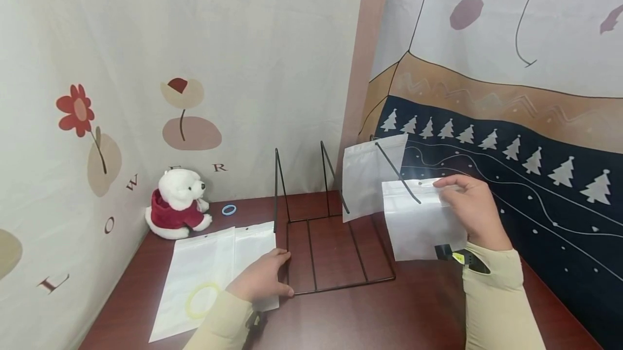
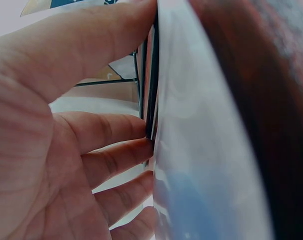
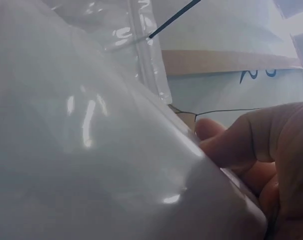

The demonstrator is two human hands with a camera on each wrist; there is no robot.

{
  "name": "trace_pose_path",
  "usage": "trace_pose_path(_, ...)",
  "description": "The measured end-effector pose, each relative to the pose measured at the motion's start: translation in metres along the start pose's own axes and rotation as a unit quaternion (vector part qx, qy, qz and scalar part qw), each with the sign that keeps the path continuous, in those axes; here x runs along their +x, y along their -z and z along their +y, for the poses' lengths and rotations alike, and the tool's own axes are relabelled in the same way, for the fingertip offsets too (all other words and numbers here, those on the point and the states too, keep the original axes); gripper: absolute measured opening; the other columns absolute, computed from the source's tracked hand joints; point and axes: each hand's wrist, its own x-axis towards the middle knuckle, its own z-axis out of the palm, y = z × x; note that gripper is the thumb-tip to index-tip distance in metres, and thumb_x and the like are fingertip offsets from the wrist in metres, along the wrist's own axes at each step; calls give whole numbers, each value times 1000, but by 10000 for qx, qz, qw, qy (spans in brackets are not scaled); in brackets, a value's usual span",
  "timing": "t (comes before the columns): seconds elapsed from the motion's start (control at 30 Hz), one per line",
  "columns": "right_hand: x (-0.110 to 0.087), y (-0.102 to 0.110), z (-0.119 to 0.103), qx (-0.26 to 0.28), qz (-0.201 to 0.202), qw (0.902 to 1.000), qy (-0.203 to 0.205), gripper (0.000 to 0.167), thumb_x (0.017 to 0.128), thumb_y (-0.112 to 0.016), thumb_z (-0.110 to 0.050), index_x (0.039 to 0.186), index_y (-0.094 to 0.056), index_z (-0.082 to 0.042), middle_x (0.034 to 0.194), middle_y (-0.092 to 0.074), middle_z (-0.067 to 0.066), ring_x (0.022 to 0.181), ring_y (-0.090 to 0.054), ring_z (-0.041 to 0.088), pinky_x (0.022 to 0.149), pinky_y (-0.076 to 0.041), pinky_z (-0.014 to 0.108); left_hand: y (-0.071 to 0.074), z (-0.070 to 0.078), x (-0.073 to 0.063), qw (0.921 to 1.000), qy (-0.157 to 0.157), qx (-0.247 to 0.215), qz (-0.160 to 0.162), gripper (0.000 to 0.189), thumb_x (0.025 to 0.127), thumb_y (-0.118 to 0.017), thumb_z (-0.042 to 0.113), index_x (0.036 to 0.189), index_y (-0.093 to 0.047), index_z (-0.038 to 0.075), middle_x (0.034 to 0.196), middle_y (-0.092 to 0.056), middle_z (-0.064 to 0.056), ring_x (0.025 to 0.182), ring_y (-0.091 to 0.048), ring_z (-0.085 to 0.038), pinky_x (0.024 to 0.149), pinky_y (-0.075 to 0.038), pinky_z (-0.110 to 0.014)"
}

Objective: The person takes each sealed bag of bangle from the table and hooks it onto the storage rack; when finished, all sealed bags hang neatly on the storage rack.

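Note:
My right hand (image 1: 479, 209) pinches the upper right corner of a white zip bag (image 1: 421, 231), with thumb and fingertips on its edge in the right wrist view. The bag's top lies by the end of a sloping rod of the black wire rack (image 1: 340, 285). Farther back on that rod, a second white bag (image 1: 362, 193) hangs. My left hand (image 1: 260, 277) touches the rack's front left corner, its thumb and fingers (image 2: 111, 130) spread along the dark wire. Beside that hand, white bags (image 1: 209, 252) lie flat on the table.
A white toy bear (image 1: 177, 204) in a red coat sits at the back left. Near it lies a blue ring (image 1: 229, 210). A pale yellow ring (image 1: 190, 306) shows at the flat bags. Fabric walls (image 1: 272, 68) stand behind and on the right. The tabletop (image 1: 370, 317) is dark red.

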Motion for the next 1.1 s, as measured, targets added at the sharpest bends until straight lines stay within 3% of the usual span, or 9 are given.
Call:
trace_pose_path(0.23,-1,1,-1,250,-764,9967,85,32,99,-56,-8,126,-71,-1,162,-42,19,141,-34,42,94,-43,56,-1,0,1,10000,29,32,-5,94,72,-93,35,147,-55,-8,154,-52,-24,144,-51,-43,119,-42,-56)
trace_pose_path(0.5,-5,5,-4,267,-1137,9929,209,30,102,-58,-12,127,-71,-3,158,-45,16,143,-32,40,93,-42,52,-1,-1,2,10000,45,60,-21,93,72,-93,34,147,-55,-8,154,-52,-24,143,-51,-42,119,-43,-56)
trace_pose_path(0.67,-9,7,-8,338,-1213,9918,209,30,103,-59,-16,128,-72,-6,158,-44,16,137,-34,42,79,-58,48,0,0,1,10000,72,38,-14,93,72,-93,34,146,-56,-8,154,-52,-24,143,-52,-42,119,-43,-55)
trace_pose_path(0.8,-13,7,-10,581,-1255,9902,219,28,104,-60,-17,128,-72,-7,156,-44,14,132,-39,40,77,-61,50,1,2,0,10000,78,39,9,93,71,-93,34,146,-56,-8,153,-53,-24,143,-52,-42,119,-43,-55)
trace_pose_path(1.0,-15,-2,-12,1320,-1682,9768,143,24,103,-65,-15,124,-74,-9,133,-60,12,103,-67,39,78,-64,52,1,2,0,10000,94,23,2,92,72,-93,33,146,-56,-8,153,-53,-25,143,-52,-42,119,-43,-56)
trace_pose_path(1.1,-15,-7,-12,1398,-1782,9736,300,23,101,-65,-11,121,-75,-7,125,-65,7,105,-66,33,80,-63,49,1,2,0,9999,99,29,-21,92,72,-93,34,146,-56,-7,154,-52,-24,143,-51,-42,119,-43,-56)
